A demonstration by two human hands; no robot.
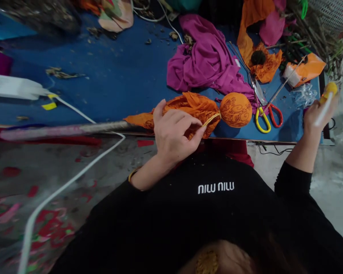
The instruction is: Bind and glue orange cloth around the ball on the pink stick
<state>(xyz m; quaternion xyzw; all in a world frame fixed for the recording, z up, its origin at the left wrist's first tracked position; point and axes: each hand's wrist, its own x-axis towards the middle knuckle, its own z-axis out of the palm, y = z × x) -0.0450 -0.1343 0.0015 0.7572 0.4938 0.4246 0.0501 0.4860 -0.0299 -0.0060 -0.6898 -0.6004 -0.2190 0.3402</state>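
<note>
Holding orange patterned cloth at the edge of the blue table.
Pinching a yellow cord with the left hand; gripping a blurred yellow-and-white tool, well apart, in the right hand.

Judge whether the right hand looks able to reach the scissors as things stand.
Probably yes: nothing seems to block the way from the right hand to the scissors, though it appears to hold a yellow thing that may need putting down.
</note>
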